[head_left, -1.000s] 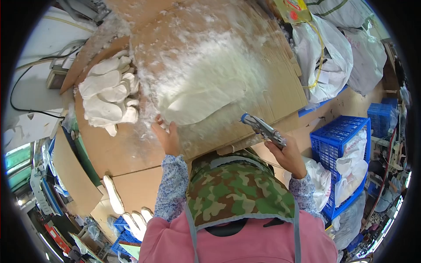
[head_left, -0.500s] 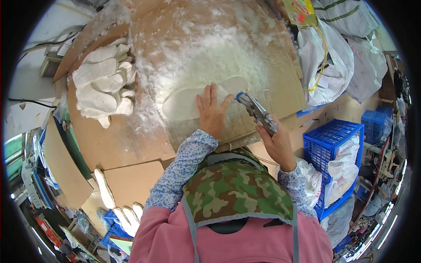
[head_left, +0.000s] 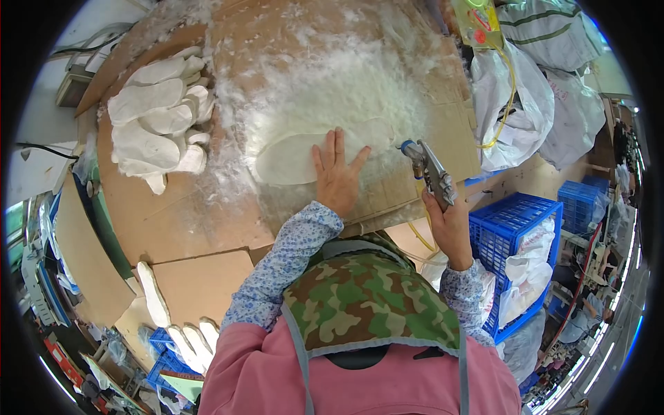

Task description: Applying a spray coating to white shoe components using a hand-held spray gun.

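A pale insole [head_left: 287, 160] lies flat on the cardboard [head_left: 443, 149], its narrower end faint against white residue. Across its middle rests my left hand [head_left: 338, 181], fingers stretched out and spread, pressing from above. My right hand [head_left: 448, 225] is wrapped round the handle of a metal spray gun [head_left: 436, 174] with a blue ring at its nozzle. The gun is held to the right of the insole, apart from it, and a yellow hose [head_left: 420, 234] hangs below. A stack of white insoles [head_left: 155, 117] lies on the left of the table.
Blue plastic crates [head_left: 508, 228] with white bagged goods stand at the right. White plastic bags [head_left: 515, 104] lie behind them beside the table. More insoles [head_left: 152, 294] stand at the lower left, near a brown board [head_left: 204, 283]. White fluffy residue coats the table's middle.
My right hand has moved the spray gun to the right, away from the insole's narrow end. My left hand has stayed on the insole. The view has shifted slightly.
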`<state>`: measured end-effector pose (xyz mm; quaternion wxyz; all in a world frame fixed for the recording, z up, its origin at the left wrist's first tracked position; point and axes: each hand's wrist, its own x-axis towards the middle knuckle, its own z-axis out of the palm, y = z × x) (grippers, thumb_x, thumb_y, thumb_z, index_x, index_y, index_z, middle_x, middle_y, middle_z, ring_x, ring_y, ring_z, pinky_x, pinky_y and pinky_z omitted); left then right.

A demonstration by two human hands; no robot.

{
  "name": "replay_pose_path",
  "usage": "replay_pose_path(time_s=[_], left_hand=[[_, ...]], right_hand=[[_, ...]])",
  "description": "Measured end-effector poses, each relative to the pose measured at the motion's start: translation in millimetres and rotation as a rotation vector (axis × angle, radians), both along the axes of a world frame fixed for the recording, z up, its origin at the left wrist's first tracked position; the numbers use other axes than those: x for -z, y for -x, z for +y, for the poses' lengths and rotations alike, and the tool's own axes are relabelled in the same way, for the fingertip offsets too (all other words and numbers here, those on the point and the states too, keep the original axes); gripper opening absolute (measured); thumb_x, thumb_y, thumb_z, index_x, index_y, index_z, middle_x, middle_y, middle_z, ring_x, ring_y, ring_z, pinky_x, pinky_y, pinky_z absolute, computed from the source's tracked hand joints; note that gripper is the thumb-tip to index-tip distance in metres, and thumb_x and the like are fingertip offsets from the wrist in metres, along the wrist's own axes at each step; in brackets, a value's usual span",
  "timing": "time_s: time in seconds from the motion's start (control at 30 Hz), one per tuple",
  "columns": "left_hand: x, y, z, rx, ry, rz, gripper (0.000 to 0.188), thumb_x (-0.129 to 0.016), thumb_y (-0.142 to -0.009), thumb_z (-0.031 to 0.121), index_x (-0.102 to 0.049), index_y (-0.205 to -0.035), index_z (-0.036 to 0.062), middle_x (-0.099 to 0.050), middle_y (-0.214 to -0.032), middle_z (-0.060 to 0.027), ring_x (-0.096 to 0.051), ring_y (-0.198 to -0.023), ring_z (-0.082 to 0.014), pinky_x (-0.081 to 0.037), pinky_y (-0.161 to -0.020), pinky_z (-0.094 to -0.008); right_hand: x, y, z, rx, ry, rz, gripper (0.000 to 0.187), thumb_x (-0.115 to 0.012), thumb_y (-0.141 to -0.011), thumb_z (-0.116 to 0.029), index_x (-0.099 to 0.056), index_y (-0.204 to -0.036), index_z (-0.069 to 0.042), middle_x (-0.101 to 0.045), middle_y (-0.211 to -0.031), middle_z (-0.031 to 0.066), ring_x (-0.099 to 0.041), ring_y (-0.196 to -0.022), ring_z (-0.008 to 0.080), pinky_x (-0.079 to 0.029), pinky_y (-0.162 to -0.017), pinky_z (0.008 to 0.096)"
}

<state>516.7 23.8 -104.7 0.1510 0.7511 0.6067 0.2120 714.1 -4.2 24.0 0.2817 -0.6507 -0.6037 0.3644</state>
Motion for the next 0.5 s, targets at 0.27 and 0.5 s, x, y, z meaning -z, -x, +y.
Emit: replay_pose_path(time_s=[0.27, 0.5], left_hand=[[-7.5, 13.6, -9.7, 0.005, 0.003, -0.064, 0.051, -0.054, -0.076, 0.004, -0.059, -0.127, 0.0122, -0.021, -0.152, -0.0262, -0.016, -0.143, -0.0414, -0.011, -0.113, -0.0602], [-16.3, 48.4, -29.5, -0.084, 0.028, -0.056, 0.047, -0.054, -0.078, 0.006, -0.059, -0.125, 0.0112, -0.027, -0.15, -0.0229, -0.018, -0.142, -0.0408, -0.011, -0.113, -0.0595]], right_hand=[[-3.2, 2.8, -7.5, -0.018, -0.013, -0.089, 0.019, -0.06, -0.091, -0.007, -0.055, -0.107, 0.001, -0.054, -0.07, 0.0091, -0.049, -0.061, 0.0143, -0.042, -0.056, 0.0309], [3.0, 15.8, -16.3, -0.065, 0.019, -0.024, 0.02, -0.061, -0.09, -0.008, -0.054, -0.106, 0.001, -0.059, -0.072, 0.0135, -0.055, -0.061, 0.0222, -0.043, -0.057, 0.0338]])
